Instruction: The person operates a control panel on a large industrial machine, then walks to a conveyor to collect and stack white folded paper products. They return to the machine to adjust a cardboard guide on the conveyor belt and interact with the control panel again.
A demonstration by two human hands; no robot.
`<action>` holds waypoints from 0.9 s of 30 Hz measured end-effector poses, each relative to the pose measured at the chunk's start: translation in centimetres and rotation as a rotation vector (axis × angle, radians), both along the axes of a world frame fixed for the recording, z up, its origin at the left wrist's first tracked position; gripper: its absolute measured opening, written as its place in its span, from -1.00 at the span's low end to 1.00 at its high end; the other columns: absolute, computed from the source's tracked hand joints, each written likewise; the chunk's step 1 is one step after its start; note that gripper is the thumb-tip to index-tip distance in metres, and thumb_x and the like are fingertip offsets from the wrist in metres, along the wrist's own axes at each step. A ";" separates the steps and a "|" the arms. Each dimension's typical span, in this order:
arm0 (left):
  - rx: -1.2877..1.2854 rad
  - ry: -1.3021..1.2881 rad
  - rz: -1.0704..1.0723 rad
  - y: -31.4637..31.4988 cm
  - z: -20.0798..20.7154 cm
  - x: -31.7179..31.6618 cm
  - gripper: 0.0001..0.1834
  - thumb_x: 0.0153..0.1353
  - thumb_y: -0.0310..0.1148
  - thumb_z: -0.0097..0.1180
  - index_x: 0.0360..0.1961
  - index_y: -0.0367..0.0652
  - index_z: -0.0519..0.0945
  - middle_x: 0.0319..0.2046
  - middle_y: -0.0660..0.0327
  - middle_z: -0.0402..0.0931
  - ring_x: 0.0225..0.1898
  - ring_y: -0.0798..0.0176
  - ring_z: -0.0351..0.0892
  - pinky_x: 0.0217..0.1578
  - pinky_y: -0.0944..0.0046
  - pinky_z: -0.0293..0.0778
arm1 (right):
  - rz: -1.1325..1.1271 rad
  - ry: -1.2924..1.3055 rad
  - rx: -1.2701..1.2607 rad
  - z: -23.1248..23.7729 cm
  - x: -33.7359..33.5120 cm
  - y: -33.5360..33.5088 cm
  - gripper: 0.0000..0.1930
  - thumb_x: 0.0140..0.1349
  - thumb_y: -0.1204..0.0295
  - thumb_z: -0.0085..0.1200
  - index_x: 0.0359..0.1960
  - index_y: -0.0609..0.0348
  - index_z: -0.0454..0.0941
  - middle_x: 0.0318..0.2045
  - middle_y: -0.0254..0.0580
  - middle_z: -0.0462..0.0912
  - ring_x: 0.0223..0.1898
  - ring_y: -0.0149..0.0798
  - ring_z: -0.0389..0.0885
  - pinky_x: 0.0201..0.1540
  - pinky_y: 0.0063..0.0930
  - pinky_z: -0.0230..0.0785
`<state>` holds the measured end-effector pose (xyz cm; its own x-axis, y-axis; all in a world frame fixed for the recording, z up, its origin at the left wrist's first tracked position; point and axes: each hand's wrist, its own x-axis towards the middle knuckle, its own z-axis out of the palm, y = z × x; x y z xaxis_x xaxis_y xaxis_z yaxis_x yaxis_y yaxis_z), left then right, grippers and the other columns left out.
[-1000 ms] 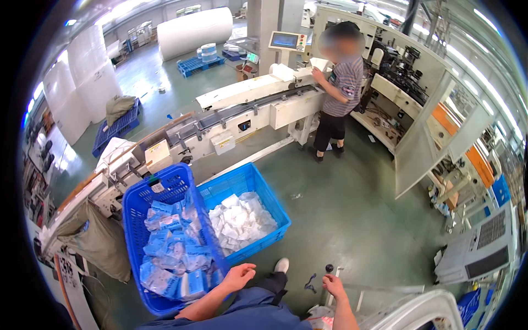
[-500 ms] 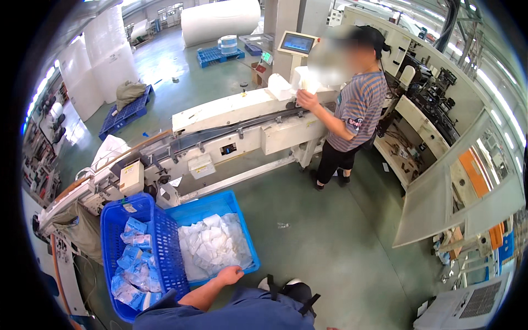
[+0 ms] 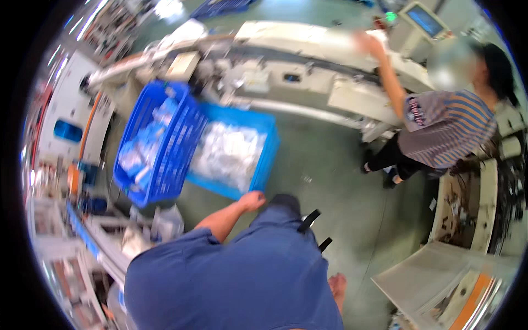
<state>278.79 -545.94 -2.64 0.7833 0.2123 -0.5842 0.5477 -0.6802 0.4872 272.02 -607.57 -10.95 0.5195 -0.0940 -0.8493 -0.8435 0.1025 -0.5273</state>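
Note:
My left hand (image 3: 253, 201) is beside the near right corner of a light-blue plastic bin (image 3: 268, 153), its fingers curled in with nothing visible in them. Whether it touches the rim I cannot tell. Crumpled white and clear wrapping (image 3: 230, 151) fills much of the bin. Against the bin's left side, a dark-blue slatted basket (image 3: 175, 157) stands tilted in view, holding several blue-and-white packs (image 3: 144, 146). My right hand (image 3: 337, 287) hangs low at my right side, partly hidden by my body; its fingers are smeared.
A long cream conveyor machine (image 3: 280, 38) runs across behind the bins. At its right a co-worker (image 3: 445, 129) in a striped shirt reaches over it near a screen (image 3: 422, 21). An open machine panel (image 3: 421, 269) juts out at lower right; racks and equipment (image 3: 110, 225) stand at left.
My view has swung down and left, so more of my body and my right hand show. The co-worker's arm now reaches farther over the conveyor. My left hand stays by the bin's corner.

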 end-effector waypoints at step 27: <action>-0.422 -0.093 0.508 20.7 -7.8 26.2 -0.65 0.20 -0.17 0.11 -0.20 -0.27 0.62 -0.48 0.12 0.61 -0.51 0.25 0.60 -0.41 0.24 0.50 | 0.362 0.026 -0.292 10.8 40.1 25.2 -0.63 0.26 0.28 0.01 0.02 0.26 0.48 -0.33 -0.09 0.63 -0.41 -0.25 0.63 -0.39 -0.40 0.47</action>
<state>304.95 -525.29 -10.44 0.6977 0.3361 -0.6326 0.6923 -0.0897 0.7160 312.07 -582.32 -0.15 0.5414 -0.1478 -0.8277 -0.8113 -0.3502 -0.4682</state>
